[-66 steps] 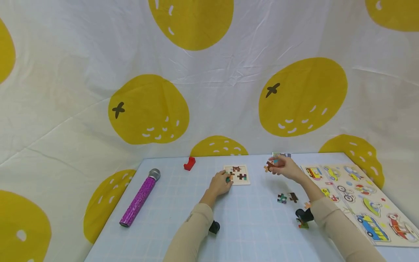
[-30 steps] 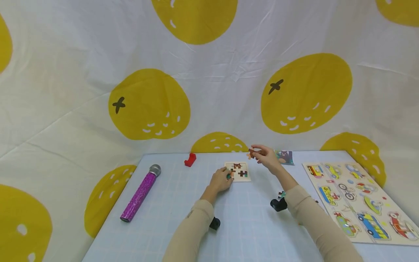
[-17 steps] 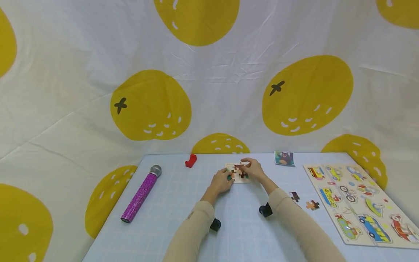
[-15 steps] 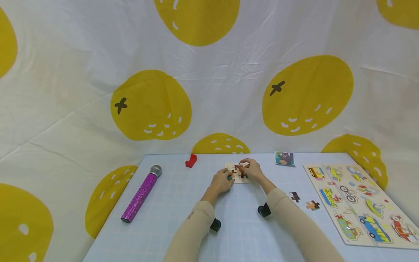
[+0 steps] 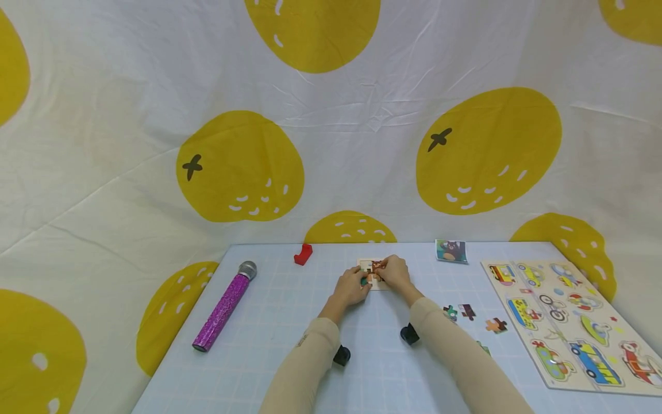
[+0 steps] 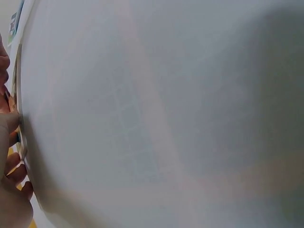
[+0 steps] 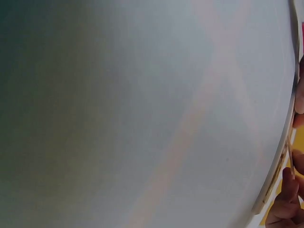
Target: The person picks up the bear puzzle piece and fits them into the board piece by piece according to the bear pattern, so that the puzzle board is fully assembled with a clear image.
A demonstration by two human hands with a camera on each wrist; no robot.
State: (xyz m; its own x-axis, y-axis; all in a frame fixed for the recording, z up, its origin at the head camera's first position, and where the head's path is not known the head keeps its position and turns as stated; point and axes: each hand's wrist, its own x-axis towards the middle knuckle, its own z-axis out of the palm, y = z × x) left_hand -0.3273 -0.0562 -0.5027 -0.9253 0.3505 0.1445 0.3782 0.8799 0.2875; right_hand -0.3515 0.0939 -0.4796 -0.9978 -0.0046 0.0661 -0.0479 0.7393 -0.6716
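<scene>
A small square puzzle tray [image 5: 381,286] with a light wooden frame lies near the table's far side, several brown and orange jigsaw pieces in it. At its left edge my left hand [image 5: 349,287] holds the tray, fingers and thumb over the frame and a green patch showing by the fingertips. My right hand [image 5: 396,273] pinches a puzzle piece [image 5: 377,268] over the tray's right part; the fingers hide much of it. In the right wrist view this piece [image 7: 290,154] is thin and tilted against the tray [image 7: 273,183]. The left wrist view catches the left hand [image 6: 14,183] at the tray's edge.
Loose puzzle pieces [image 5: 496,325] lie right of the right forearm. Further right is a large vehicle puzzle board [image 5: 564,322]. A bear picture card [image 5: 451,251] and a red block [image 5: 303,254] lie at the back. A purple glitter microphone [image 5: 222,310] lies left.
The right hand has carried a brown puzzle piece left from above the table's right side to the tray and lowered it there. The left hand has stayed at the tray's left edge.
</scene>
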